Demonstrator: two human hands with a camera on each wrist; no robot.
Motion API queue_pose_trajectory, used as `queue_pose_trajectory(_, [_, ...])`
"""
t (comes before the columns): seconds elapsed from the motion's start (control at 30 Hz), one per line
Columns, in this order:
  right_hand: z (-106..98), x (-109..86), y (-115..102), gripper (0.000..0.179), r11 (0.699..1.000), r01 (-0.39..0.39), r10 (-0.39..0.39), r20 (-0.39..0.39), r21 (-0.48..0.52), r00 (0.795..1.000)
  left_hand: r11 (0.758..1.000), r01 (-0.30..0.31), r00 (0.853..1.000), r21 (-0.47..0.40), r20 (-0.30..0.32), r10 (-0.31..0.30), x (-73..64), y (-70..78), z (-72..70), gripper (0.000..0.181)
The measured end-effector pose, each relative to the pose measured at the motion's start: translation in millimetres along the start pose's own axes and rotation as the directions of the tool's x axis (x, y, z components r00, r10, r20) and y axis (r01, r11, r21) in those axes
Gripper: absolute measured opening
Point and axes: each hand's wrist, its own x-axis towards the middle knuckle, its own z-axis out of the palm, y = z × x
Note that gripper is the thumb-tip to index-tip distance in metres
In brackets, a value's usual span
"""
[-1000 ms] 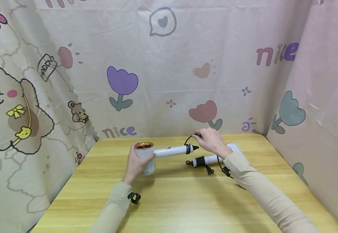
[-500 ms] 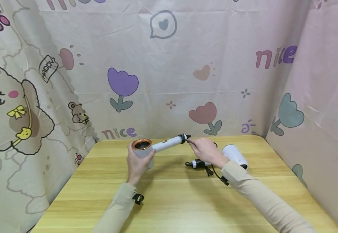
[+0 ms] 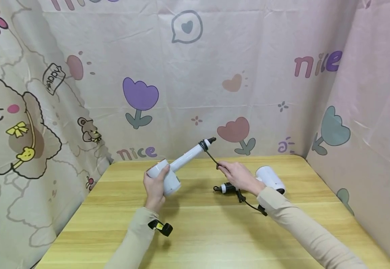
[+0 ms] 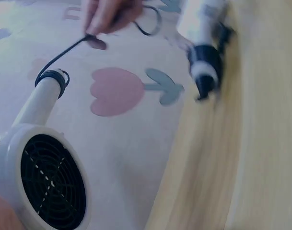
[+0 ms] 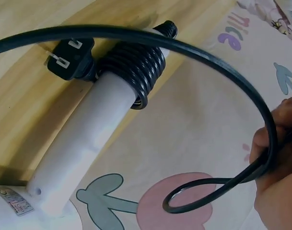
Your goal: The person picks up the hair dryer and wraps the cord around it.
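A white hair dryer (image 3: 171, 182) is gripped round its barrel by my left hand (image 3: 155, 188), its handle slanting up to the right. In the left wrist view the black intake grille (image 4: 53, 182) faces the camera. Black cord is looped round the end of the handle. From there the cord (image 3: 211, 157) runs taut to my right hand (image 3: 238, 177), which pinches it. Past that hand the loose cord hangs down to the table. Under the right hand lies a second white hair dryer (image 3: 269, 178), its cord (image 5: 136, 67) coiled tightly round the handle end.
The second dryer's two-pin plug (image 5: 71, 60) lies beside its handle. Another black cord end (image 3: 262, 211) rests on the wooden table (image 3: 195, 231) near the right forearm. A patterned curtain (image 3: 195, 74) hangs behind the table and on both sides.
My left hand has tilted the held dryer, raising its handle end and turning the copper-rimmed opening away from view. My right hand has drawn the cord out from the handle, down and right.
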Motion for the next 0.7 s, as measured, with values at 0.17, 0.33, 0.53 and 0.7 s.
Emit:
queue_pose_trajectory(0.17, [-5,-0.4,4,0.034,0.999,-0.031,0.029,0.053,0.037,0.998,0.984,0.141,0.99,-0.109,0.038,-0.138,0.4,3.0,0.5,0.045])
queue_pose_trajectory(0.33, [-12,0.7,13,0.039,0.977,-0.108,0.077,0.171,0.182,0.982,0.953,0.269,0.961,-0.138,0.099,-0.257,0.6,6.0,-1.8,0.047])
queue_pose_trajectory(0.53, [-21,2.8,35,0.036,0.893,-0.224,0.103,0.307,0.39,0.946,0.938,0.324,0.941,-0.124,0.143,-0.306,1.2,11.1,-1.5,0.054])
queue_pose_trajectory(0.7, [-27,7.6,50,0.035,0.834,-0.293,0.116,0.37,0.467,0.922,0.939,0.326,0.936,-0.11,0.176,-0.304,-0.3,13.9,0.2,0.049])
